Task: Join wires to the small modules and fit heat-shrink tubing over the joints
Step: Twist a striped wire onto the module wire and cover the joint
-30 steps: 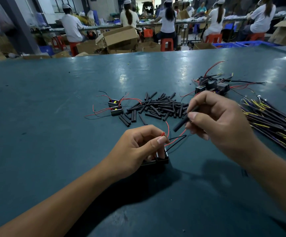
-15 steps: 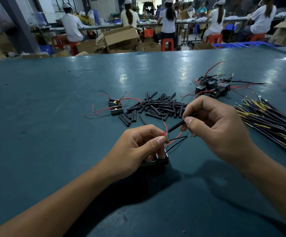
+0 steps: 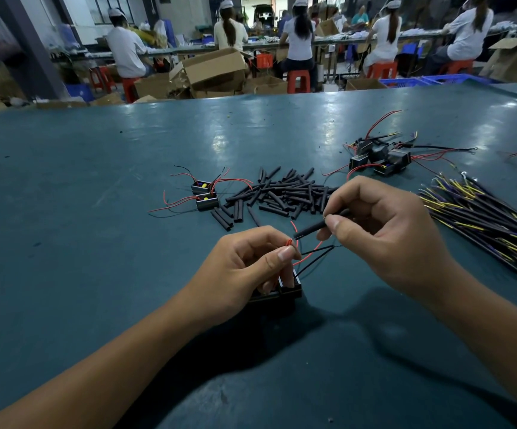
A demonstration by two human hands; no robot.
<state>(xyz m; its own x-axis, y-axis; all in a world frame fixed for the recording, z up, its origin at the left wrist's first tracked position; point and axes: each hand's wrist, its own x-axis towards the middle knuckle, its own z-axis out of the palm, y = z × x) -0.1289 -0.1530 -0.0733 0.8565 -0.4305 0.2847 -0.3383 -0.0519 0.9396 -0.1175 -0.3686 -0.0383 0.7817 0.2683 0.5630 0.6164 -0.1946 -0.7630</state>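
My left hand [image 3: 244, 264] pinches a thin red wire [image 3: 288, 243] between thumb and forefinger, and its lower fingers press a small black module [image 3: 288, 289] onto the table. My right hand [image 3: 384, 230] holds a black heat-shrink tube [image 3: 311, 229] by thumb and forefinger. The tube's open end sits right at the red wire's tip. Two black wires [image 3: 316, 258] run from the module toward my right hand.
A loose pile of black tubes [image 3: 282, 193] lies beyond my hands. Two modules with red leads [image 3: 204, 196] sit to its left, several wired modules [image 3: 381, 159] at the back right. A bundle of black and yellow wires [image 3: 483, 218] lies at the right. People work at benches beyond the teal table [image 3: 96, 212].
My right hand has brought the tube left and down until its end meets the red wire's tip. My left hand has stayed on the module and wire.
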